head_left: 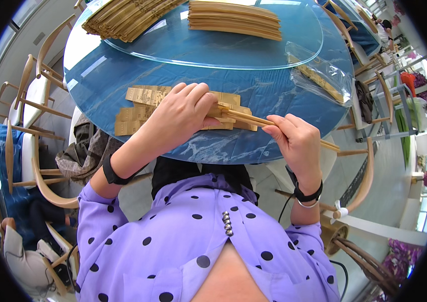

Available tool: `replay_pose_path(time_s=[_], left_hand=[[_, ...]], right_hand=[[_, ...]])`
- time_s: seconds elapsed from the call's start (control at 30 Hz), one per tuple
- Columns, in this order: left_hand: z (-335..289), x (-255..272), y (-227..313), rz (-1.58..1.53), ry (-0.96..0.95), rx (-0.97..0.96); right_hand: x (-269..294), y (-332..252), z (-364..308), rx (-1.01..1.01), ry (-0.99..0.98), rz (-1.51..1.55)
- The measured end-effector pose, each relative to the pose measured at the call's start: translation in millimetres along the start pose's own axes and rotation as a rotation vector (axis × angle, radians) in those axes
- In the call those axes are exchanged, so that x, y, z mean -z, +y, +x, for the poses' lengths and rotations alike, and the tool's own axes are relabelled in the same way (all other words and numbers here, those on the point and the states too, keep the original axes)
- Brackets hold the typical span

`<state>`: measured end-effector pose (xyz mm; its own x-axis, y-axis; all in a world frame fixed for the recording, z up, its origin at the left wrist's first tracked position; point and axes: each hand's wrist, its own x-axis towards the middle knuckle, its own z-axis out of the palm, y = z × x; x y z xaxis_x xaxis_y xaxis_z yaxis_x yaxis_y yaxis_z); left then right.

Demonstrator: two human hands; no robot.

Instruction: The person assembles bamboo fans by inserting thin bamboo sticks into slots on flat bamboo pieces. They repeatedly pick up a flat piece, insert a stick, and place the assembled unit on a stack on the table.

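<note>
A pair of light wooden chopsticks [253,119] slants across the table's front edge. My right hand [298,143] pinches them between thumb and fingers, their rear ends sticking out past the palm. The front ends run to a gold paper sleeve [217,110], which my left hand [186,104] grips with bent fingers; how far they are inside is hidden under that hand. Several flat gold paper sleeves [132,113] with dark print lie overlapped in rows beneath and beside my left hand.
On the round blue marbled table [173,151], a raised glass turntable [223,59] carries a fanned pile of gold sleeves [128,20] and a neat brown stack of long thin pieces [233,21]. A clear plastic bag [331,75] with gold sleeves lies right. Wooden chairs [369,173] surround the table.
</note>
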<state>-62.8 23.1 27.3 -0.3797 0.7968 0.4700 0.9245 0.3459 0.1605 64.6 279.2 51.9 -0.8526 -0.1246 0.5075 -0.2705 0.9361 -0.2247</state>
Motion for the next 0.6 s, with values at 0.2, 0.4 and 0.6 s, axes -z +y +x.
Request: replay_pose_path(time_s=[0.2,0.4,0.6], left_hand=[[3,0,-2,-0.063,0.041,0.044],[10,1,4,0.046,0.025,0.012],[9,-5,-3,0.077,0.072,-0.042]], right_hand=[[5,-5,3,0.023,0.105,-0.057],[0,-16,-1,-0.123,0.066,0.094],[0,-17,-2,-0.106,0.068,0.016]])
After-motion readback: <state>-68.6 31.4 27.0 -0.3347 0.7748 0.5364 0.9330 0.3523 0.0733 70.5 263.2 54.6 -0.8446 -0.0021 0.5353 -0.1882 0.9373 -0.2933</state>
